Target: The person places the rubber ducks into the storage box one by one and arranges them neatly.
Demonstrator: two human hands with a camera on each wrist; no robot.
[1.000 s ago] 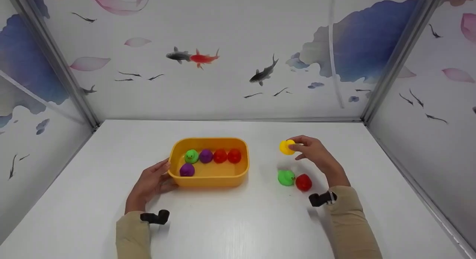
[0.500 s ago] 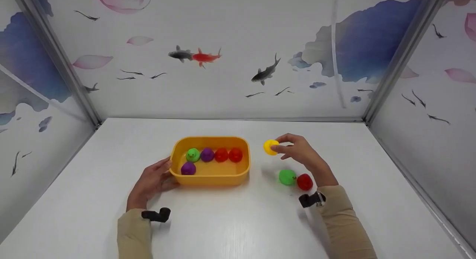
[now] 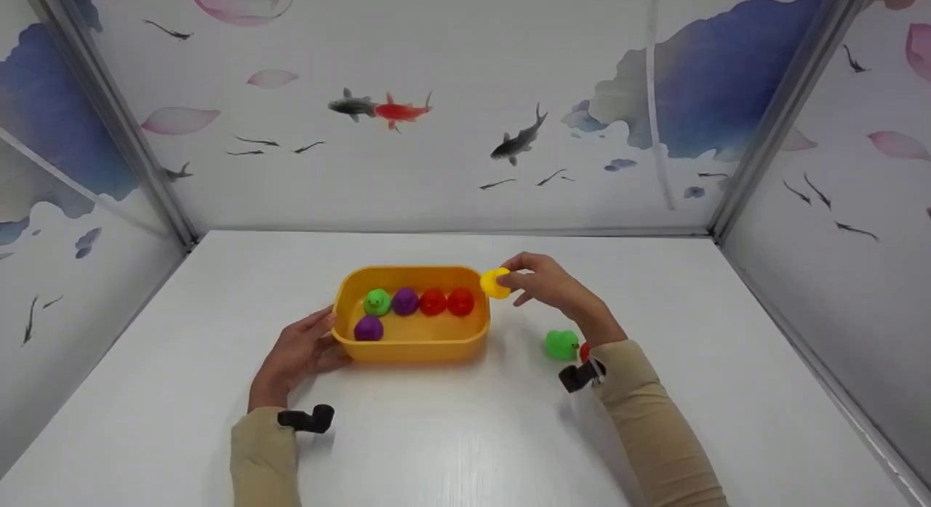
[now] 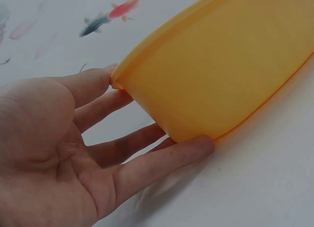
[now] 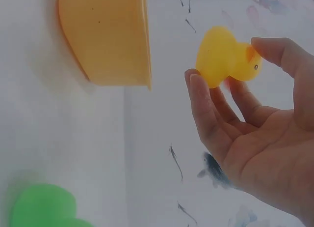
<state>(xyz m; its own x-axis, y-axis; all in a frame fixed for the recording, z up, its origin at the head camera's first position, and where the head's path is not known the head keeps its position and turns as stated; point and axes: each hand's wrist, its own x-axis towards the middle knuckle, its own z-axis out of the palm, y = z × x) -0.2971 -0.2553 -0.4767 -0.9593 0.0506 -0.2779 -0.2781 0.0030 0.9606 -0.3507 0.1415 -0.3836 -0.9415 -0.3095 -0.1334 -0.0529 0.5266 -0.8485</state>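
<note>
The right hand [image 3: 549, 285] pinched a yellow duck [image 3: 494, 282] between thumb and fingertips, just above the right rim of the yellow tub [image 3: 411, 345]. The left hand [image 3: 294, 354] rested against the tub's left end, fingers straight. A green duck [image 3: 561, 344] sat on the table [image 3: 451, 434] nearby

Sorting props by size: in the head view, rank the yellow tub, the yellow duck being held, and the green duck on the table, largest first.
1. Yellow tub, by far.
2. Green duck on the table and yellow duck in the right hand: alike; fingers partly cover the yellow one, so no ranking.
</note>
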